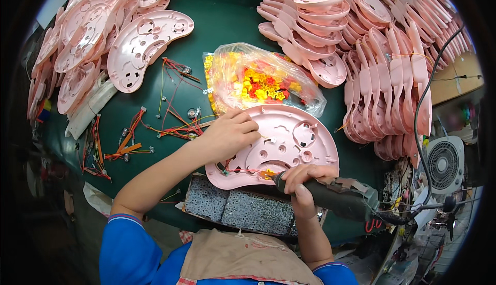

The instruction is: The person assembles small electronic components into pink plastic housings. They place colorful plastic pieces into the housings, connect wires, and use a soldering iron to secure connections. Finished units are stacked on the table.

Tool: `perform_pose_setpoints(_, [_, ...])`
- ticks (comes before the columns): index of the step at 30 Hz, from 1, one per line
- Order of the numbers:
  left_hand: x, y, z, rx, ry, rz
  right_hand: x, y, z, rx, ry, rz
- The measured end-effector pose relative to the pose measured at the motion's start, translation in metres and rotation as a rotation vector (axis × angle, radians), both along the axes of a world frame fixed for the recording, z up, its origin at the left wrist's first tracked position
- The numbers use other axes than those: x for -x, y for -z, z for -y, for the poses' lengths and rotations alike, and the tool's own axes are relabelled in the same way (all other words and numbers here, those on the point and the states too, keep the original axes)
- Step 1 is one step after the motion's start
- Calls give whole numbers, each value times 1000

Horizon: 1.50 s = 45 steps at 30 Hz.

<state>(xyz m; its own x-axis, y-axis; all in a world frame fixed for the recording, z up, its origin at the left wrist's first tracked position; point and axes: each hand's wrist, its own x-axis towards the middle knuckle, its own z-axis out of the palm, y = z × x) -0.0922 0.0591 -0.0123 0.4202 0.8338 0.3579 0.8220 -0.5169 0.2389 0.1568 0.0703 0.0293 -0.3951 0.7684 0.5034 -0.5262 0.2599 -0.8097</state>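
Observation:
A curved pink plastic shell (280,126) lies hollow side up in front of me, with round openings, small posts and thin wires inside. My left hand (233,134) rests over its left part, fingers curled and pressed together; what they pinch is hidden. My right hand (306,177) grips a dark electric screwdriver (338,196), held nearly level with its tip pointing left. That tip is at a small yellow-orange piece (267,174) near the shell's front edge. Red wires (243,171) run inside the shell toward this piece.
A clear bag of yellow and red star-shaped pieces (263,81) lies behind the shell. Wire bundles (129,140) spread at left. Pink shells are piled at left (147,42) and right (387,83). A tray of screws (248,210) sits nearest me; a fan (443,163) stands right.

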Motion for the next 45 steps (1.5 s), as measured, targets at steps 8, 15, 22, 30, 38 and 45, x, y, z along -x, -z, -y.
perform_pose_setpoints(8, [6,-14,3,52,-88,1,13,22,-3,-12,-60,56])
perform_pose_setpoints(15, [6,-55,32,171,-304,67,-2,6,0,97,39,74])
perform_pose_setpoints(22, [0,-93,40,972,657,255,-94,-40,26,30,185,37])
perform_pose_setpoints(30, [-90,-27,-67,629,278,667,-151,8,50,98,435,317])
perform_pose_setpoints(38, [-101,21,-82,322,256,393,-163,14,50,125,386,186])
perform_pose_setpoints(45, [-112,10,-61,178,59,309,-156,7,48,123,341,108])
